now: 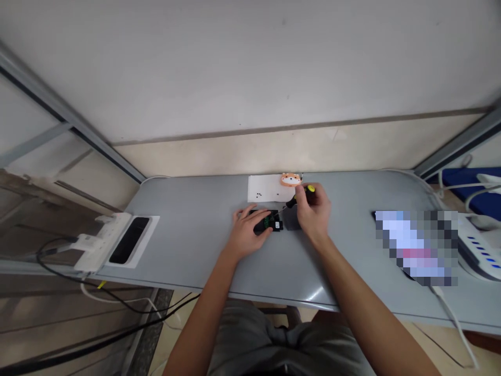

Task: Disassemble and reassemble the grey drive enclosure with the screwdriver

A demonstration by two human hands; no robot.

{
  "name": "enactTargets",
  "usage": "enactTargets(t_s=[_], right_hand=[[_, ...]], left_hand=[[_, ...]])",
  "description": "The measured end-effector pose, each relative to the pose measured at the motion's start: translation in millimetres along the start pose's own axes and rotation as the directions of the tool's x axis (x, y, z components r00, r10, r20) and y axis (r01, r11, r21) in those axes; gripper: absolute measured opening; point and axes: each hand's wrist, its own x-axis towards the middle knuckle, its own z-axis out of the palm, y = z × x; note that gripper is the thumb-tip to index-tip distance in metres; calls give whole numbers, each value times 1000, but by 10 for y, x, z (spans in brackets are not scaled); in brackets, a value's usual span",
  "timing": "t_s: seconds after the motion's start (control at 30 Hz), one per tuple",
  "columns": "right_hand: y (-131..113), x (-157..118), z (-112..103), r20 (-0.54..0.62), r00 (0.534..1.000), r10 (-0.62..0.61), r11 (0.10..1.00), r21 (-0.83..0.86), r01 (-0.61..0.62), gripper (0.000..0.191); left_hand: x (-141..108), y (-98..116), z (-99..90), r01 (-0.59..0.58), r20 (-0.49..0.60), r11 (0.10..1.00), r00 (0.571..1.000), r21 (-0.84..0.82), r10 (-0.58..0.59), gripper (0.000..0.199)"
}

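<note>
A small black device lies on the grey table with green circuit board showing inside it. My left hand grips it from the left, its fingers over the top and the thumb along the near edge. In my right hand is a black and yellow screwdriver, slanting down to the left with its tip at the device. Whether the tip touches a screw is too small to tell. A dark flat panel lies beside the device, partly covered by my right hand.
Behind the device, white paper carries several tiny black bits and an orange-and-white animal-faced object. A black phone and a white power strip are at left. A blurred-out screen and another white power strip stand right.
</note>
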Motion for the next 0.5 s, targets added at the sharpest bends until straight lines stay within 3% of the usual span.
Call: enactTargets(t_s=[0.5], right_hand=[[-62, -31, -9, 74, 996, -43, 998, -47, 47, 37]], left_hand=[[9, 22, -6, 7, 4, 1000, 1000, 6, -7, 43]])
